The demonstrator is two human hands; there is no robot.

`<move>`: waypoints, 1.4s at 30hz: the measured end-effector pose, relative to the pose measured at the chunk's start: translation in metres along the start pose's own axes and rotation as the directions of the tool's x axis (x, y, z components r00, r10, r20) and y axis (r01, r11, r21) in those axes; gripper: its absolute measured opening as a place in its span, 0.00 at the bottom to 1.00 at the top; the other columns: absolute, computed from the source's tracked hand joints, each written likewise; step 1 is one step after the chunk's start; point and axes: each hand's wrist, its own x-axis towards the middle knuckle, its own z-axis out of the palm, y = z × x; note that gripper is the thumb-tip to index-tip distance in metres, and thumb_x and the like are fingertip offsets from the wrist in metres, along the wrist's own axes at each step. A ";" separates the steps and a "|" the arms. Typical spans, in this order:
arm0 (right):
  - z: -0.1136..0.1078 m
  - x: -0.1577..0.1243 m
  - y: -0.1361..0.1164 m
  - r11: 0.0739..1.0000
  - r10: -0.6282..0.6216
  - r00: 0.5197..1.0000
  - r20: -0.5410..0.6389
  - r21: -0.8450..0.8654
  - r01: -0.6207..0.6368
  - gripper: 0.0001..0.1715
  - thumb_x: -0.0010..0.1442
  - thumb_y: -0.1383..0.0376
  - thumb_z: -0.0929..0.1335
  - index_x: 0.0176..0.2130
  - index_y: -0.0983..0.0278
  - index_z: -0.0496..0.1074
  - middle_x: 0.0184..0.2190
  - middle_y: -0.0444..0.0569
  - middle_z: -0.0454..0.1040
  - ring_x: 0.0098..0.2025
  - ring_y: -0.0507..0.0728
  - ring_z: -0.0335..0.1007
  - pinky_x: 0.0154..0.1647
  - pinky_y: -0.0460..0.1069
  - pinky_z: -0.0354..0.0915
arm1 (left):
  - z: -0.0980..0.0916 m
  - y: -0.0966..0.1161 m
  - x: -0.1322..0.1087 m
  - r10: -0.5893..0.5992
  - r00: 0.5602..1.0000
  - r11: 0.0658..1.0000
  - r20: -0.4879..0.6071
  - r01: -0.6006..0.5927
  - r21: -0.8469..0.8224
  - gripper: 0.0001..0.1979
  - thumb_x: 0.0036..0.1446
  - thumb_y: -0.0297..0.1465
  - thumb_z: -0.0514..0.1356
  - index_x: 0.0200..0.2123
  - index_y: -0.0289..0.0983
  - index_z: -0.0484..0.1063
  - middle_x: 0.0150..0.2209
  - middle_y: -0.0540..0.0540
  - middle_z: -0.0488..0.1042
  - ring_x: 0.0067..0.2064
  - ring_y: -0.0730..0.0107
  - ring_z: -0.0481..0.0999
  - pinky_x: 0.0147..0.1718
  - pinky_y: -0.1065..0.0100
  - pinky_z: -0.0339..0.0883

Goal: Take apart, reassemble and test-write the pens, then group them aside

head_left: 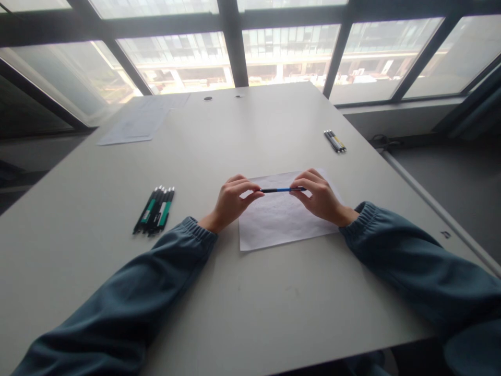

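A black and blue pen (pixel 277 190) stretches level between my two hands, above a sheet of paper (pixel 274 224). My left hand (pixel 235 198) pinches its black left end between thumb and fingers. At the other end, the thumb and fingers of my right hand (pixel 317 196) are closed on the dark tip; part of that end is hidden by the fingers. The paper lies on the white table (pixel 219 303) beneath both hands, with faint marks on it.
Several black and green pens (pixel 154 210) lie bunched to the left of my left hand. A small group of pens with grey and yellow parts (pixel 335 141) lies at the back right. More paper sheets (pixel 135 122) rest at the far left, near the windows.
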 end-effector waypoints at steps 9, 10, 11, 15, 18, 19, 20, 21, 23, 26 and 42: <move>0.001 -0.001 0.001 1.000 0.020 0.998 0.051 0.018 -0.021 0.04 0.66 0.65 0.69 0.38 0.59 0.75 0.35 0.51 0.76 0.40 0.61 0.68 0.43 0.58 0.69 | -0.002 0.003 0.002 -0.003 1.000 1.000 0.001 0.003 -0.018 0.10 0.59 0.40 0.68 0.34 0.39 0.79 0.32 0.46 0.80 0.36 0.65 0.77 0.39 0.62 0.73; 0.001 -0.001 0.001 1.000 0.017 0.998 0.058 0.018 -0.019 0.04 0.66 0.64 0.68 0.38 0.60 0.75 0.35 0.51 0.76 0.40 0.61 0.68 0.44 0.58 0.69 | -0.002 0.003 0.002 0.003 1.000 1.000 -0.002 -0.003 -0.023 0.10 0.59 0.40 0.68 0.34 0.39 0.79 0.32 0.46 0.80 0.36 0.65 0.77 0.38 0.62 0.73; 0.001 -0.002 0.002 1.000 0.014 0.998 0.067 0.017 -0.015 0.04 0.67 0.64 0.68 0.39 0.60 0.75 0.35 0.51 0.76 0.40 0.61 0.68 0.44 0.58 0.69 | -0.002 0.004 0.002 0.008 1.000 1.000 -0.002 -0.008 -0.027 0.10 0.59 0.39 0.67 0.34 0.39 0.79 0.32 0.46 0.80 0.36 0.65 0.76 0.38 0.62 0.73; 0.001 -0.002 0.005 1.000 0.002 0.995 0.097 0.015 -0.004 0.07 0.68 0.62 0.67 0.40 0.60 0.75 0.35 0.52 0.76 0.40 0.61 0.69 0.44 0.58 0.69 | -0.003 0.005 0.003 0.002 1.000 1.000 0.012 -0.002 -0.026 0.09 0.60 0.39 0.67 0.35 0.39 0.79 0.32 0.46 0.80 0.36 0.65 0.76 0.38 0.61 0.73; 0.002 -0.003 0.007 1.000 -0.004 0.993 0.115 0.017 0.002 0.10 0.69 0.59 0.67 0.41 0.60 0.76 0.36 0.53 0.77 0.40 0.61 0.70 0.44 0.58 0.69 | -0.003 0.007 0.003 -0.005 1.000 1.000 0.015 0.005 -0.015 0.09 0.60 0.39 0.67 0.34 0.39 0.78 0.32 0.45 0.80 0.37 0.65 0.76 0.39 0.61 0.73; 0.002 -0.003 0.008 1.000 -0.004 0.993 0.120 0.018 0.002 0.11 0.69 0.59 0.66 0.41 0.61 0.76 0.36 0.53 0.77 0.40 0.61 0.70 0.44 0.58 0.69 | -0.004 0.007 0.004 -0.006 1.000 1.000 0.014 0.006 -0.013 0.09 0.60 0.39 0.67 0.34 0.39 0.78 0.32 0.45 0.80 0.37 0.65 0.76 0.39 0.61 0.73; 0.002 -0.003 0.008 1.000 -0.002 0.992 0.124 0.018 0.000 0.11 0.69 0.58 0.66 0.41 0.61 0.76 0.37 0.53 0.77 0.40 0.61 0.71 0.44 0.57 0.69 | -0.004 0.008 0.004 -0.005 1.000 1.000 0.014 0.005 -0.012 0.09 0.60 0.39 0.67 0.35 0.39 0.78 0.33 0.45 0.80 0.37 0.64 0.76 0.39 0.61 0.73; 0.002 -0.003 0.009 1.000 -0.001 0.992 0.128 0.017 -0.001 0.12 0.70 0.58 0.65 0.42 0.61 0.76 0.37 0.53 0.77 0.40 0.61 0.71 0.44 0.57 0.69 | -0.004 0.008 0.004 -0.002 1.000 1.000 0.014 0.002 -0.013 0.09 0.60 0.39 0.67 0.35 0.39 0.78 0.33 0.45 0.80 0.37 0.64 0.76 0.39 0.61 0.73; 0.002 -0.004 0.009 1.000 0.001 0.991 0.132 0.014 -0.003 0.12 0.70 0.58 0.65 0.42 0.61 0.76 0.37 0.53 0.77 0.40 0.61 0.71 0.44 0.57 0.69 | -0.004 0.008 0.004 0.006 1.000 1.000 0.015 -0.005 -0.018 0.08 0.61 0.38 0.66 0.35 0.39 0.78 0.34 0.45 0.80 0.38 0.65 0.76 0.40 0.61 0.73; 0.003 -0.004 0.009 1.000 0.002 0.992 0.127 0.008 -0.003 0.12 0.70 0.58 0.65 0.42 0.61 0.76 0.37 0.53 0.77 0.40 0.61 0.70 0.44 0.57 0.68 | -0.003 0.006 0.003 0.006 1.000 1.000 0.026 -0.006 -0.020 0.07 0.61 0.37 0.66 0.36 0.39 0.78 0.35 0.45 0.80 0.39 0.65 0.76 0.40 0.61 0.73; 0.002 -0.005 0.009 1.000 0.022 0.998 0.062 -0.011 -0.021 0.10 0.70 0.60 0.65 0.42 0.60 0.75 0.37 0.52 0.77 0.42 0.61 0.69 0.45 0.57 0.68 | 0.000 0.000 -0.001 -0.182 0.970 0.983 0.158 0.177 0.044 0.29 0.72 0.47 0.45 0.24 0.37 0.69 0.25 0.47 0.70 0.30 0.67 0.69 0.35 0.65 0.63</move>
